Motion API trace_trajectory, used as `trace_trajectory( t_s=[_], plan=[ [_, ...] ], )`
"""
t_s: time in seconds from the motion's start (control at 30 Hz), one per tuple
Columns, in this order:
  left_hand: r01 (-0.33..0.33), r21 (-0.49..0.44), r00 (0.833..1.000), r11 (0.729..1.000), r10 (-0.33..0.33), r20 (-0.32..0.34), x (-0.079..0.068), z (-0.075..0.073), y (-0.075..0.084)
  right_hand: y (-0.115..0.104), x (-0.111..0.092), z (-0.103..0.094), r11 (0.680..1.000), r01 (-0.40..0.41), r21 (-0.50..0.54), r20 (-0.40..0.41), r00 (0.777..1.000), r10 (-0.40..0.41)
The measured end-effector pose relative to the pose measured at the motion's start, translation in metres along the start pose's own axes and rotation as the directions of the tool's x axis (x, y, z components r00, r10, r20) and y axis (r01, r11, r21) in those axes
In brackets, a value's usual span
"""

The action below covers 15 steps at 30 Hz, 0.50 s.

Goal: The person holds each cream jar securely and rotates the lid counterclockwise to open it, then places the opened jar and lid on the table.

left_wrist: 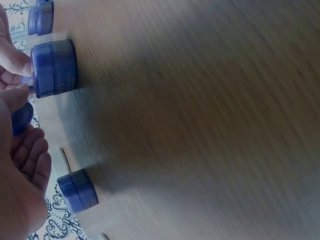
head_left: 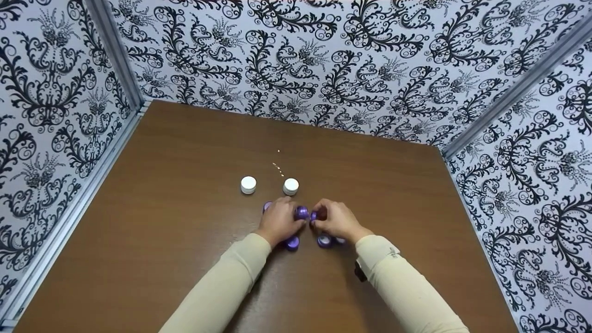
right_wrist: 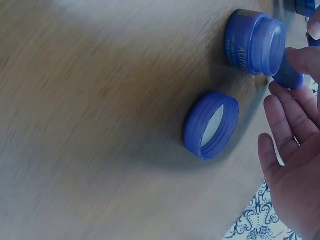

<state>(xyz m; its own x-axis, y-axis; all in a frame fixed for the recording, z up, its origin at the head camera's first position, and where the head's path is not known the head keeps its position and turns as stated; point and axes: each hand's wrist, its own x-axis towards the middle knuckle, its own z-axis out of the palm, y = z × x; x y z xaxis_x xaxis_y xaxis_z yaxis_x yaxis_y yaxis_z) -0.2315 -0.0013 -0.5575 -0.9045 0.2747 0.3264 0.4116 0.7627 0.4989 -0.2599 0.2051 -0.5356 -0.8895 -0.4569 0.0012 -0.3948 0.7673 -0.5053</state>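
My left hand [head_left: 280,221] grips a small round purple piece [head_left: 301,212]; whether it is a jar or a lid I cannot tell. Close by on the right, my right hand [head_left: 339,222] pinches a thin purple piece [head_left: 314,216] between thumb and fingers. The two pieces face each other, nearly touching. In the right wrist view an uncapped purple jar [right_wrist: 245,42] stands near the right fingers, and a purple lid [right_wrist: 192,127] lies with its inside showing. A capped purple jar [left_wrist: 64,67] and a smaller purple jar [left_wrist: 77,191] stand near the left hand.
Two white round containers [head_left: 248,185] stand beyond the hands on the brown table [head_left: 185,152]. Small pale flecks [head_left: 278,167] lie behind them. Patterned wall panels [head_left: 296,60] with metal corner posts [head_left: 115,51] enclose the back and sides.
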Motion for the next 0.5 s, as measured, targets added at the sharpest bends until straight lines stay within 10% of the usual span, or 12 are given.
trace_trajectory(
  t_s=[0.5],
  plan=[
    [0.033,-0.027,0.998,0.999,-0.032,0.045,-0.0018,-0.0057,0.0014,0.0032,0.0011,0.0032,0.995,-0.042,0.093,0.012,0.999,0.041]
  ],
)
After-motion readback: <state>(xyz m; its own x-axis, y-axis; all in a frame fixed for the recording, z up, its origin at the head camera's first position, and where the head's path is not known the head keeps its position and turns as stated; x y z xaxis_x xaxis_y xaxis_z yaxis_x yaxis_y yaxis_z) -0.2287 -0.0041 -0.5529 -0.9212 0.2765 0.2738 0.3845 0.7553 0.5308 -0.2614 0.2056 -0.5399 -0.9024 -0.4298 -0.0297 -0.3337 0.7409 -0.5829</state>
